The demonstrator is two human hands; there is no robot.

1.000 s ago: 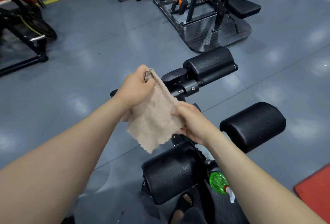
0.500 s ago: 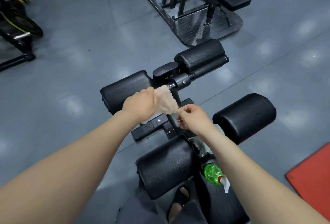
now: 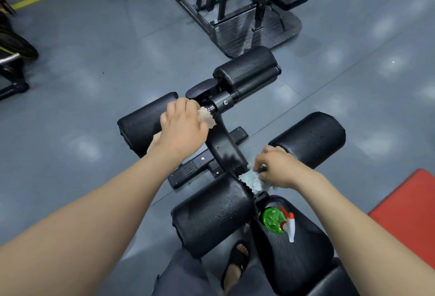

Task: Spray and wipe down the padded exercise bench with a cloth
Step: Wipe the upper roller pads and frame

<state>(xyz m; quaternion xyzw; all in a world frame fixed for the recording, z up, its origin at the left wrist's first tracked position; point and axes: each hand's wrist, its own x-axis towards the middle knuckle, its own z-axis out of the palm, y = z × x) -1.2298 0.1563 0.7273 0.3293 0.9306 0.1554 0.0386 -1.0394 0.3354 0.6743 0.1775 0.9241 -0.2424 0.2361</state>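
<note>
The black padded bench [image 3: 294,255] stretches away from me with four roller pads. My left hand [image 3: 182,128] grips a beige cloth [image 3: 206,117] and presses it on the far left roller pad [image 3: 138,123], beside the metal post. My right hand [image 3: 275,169] pinches a pale blue-white cloth [image 3: 250,180] at the junction between the near left pad [image 3: 209,215] and the near right pad [image 3: 310,140]. A green spray bottle [image 3: 274,221] with a white and red nozzle lies on the bench seat, below my right hand.
A black weight machine on a metal platform [image 3: 247,20] stands ahead. Dark equipment [image 3: 11,60] is at the far left. A red mat [image 3: 412,213] lies at the right. My sandalled foot [image 3: 235,265] is on the grey floor under the bench.
The hands have parted: my left hand took the beige cloth down onto the far left pad, and my right hand dropped back to the pale cloth at the junction.
</note>
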